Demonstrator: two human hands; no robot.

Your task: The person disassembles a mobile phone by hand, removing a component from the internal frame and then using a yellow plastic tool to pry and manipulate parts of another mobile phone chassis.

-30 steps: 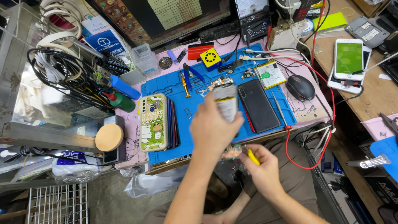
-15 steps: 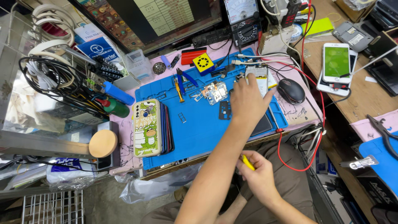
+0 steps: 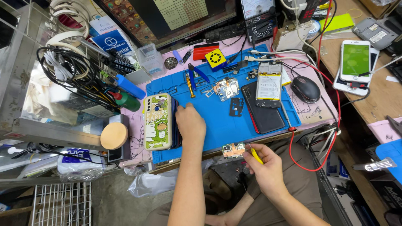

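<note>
Two hands at a phone repair bench, one on a stack of phones, one pinching a yellow tool beside a small circuit board.

The left hand (image 3: 190, 122) lies on the blue work mat (image 3: 213, 125) with its fingers curled against the edge of the phone stack (image 3: 161, 121), whose top case shows a green cartoon figure. The right hand (image 3: 264, 167) hangs just off the near edge of the mat, finger and thumb pressed onto a thin yellow tool (image 3: 256, 155); the small circuit board (image 3: 233, 149) sits at the mat's edge just beside its fingertips, and I cannot tell whether they touch it. Farther back on the mat lie a dark phone (image 3: 264, 111) with a battery (image 3: 268, 86) resting on it, another board (image 3: 225, 88), and a computer mouse (image 3: 305, 88) off to the right.
</note>
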